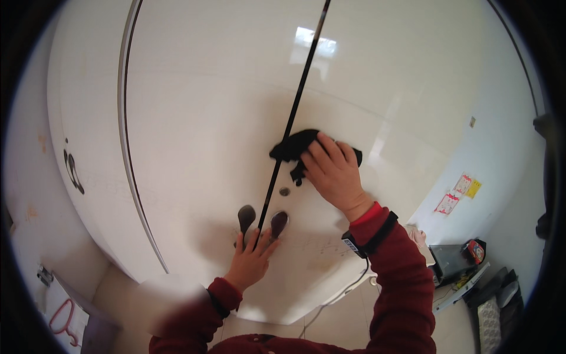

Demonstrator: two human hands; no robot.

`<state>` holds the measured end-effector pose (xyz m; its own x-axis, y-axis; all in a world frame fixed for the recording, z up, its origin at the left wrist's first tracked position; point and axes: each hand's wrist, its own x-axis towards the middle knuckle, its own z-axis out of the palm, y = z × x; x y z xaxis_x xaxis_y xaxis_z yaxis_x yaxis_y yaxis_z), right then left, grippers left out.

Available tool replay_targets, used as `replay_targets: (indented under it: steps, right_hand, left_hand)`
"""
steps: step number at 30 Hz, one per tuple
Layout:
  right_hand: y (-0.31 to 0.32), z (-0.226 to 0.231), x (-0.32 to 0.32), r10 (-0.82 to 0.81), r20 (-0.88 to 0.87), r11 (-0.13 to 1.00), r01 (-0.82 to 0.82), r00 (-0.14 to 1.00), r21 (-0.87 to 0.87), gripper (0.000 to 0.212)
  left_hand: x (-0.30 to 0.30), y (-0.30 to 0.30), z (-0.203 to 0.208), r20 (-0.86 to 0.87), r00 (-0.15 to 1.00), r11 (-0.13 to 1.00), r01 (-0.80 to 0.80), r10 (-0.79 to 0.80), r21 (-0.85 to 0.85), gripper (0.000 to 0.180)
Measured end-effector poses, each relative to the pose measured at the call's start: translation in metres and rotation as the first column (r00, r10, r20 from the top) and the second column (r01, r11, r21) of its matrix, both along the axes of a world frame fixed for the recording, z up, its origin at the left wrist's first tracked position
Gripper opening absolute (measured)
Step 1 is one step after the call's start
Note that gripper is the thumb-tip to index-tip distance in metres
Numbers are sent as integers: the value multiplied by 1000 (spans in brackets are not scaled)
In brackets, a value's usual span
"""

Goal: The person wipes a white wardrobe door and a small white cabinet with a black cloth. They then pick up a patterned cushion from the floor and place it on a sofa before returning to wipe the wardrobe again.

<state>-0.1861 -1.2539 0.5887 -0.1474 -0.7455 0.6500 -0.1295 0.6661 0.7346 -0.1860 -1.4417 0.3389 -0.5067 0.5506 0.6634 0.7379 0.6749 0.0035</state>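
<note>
My right hand (337, 176) presses a crumpled black cloth (296, 146) against a glossy cream cabinet, its fingers bunched over the fabric. The cloth straddles the dark gap between the left door (194, 118) and the right door (383, 76). Lower down, my left hand (250, 268) rests on the doors with its fingers spread. Its fingertips are at the lower ends of two dark, spoon-shaped handles, the left handle (246, 217) and the right handle (280, 223). A small round lock (285, 192) sits just below the cloth.
A further door with a curved dark handle (73, 172) stands at the far left. A cable (336, 298) hangs from a small black device (354, 244) on my right wrist. At lower right is a dark stand (453, 262) with items; a red hanger (61, 318) lies lower left.
</note>
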Motion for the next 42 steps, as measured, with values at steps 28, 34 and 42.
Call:
replay_targets:
  steps: [28,34,42]
  right_hand:
    - [-48,160,-45,-234,-374,815,-29,898,-579,36]
    - [-9,155,-31,-173,-327,957,79,929,-280,34]
    - [147,136,26,-618,-263,439,48,741,-897,37]
  left_hand:
    - [-9,-24,0,-16,984,984,177,-177,-33,67]
    - [-17,-47,0,-29,967,967,250,-252,-45,68]
    - [-37,-61,2,56,972,972,230,-227,-55,67]
